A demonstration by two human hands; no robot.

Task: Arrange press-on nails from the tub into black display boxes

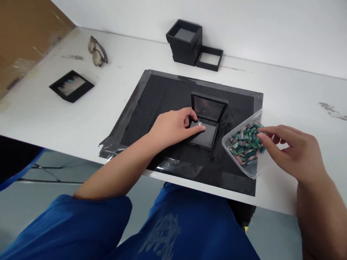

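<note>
A small black hinged case (207, 119) lies open on a black mat (162, 97). My left hand (173, 126) rests on the case's left side, index finger stretched across its dark inner pad, the other fingers curled at the lid's edge. To the right a clear plastic tub (245, 144) holds several small green and pink pieces. My right hand (287, 148) reaches into the tub from the right, with thumb and forefinger pinched among the pieces.
Stacked black case trays (185, 41) and a flat frame (210, 57) stand at the back by the wall. A black case with pale pieces (72, 85) and a pair of glasses (97, 51) lie at left. Brown cardboard (24, 36) sits far left.
</note>
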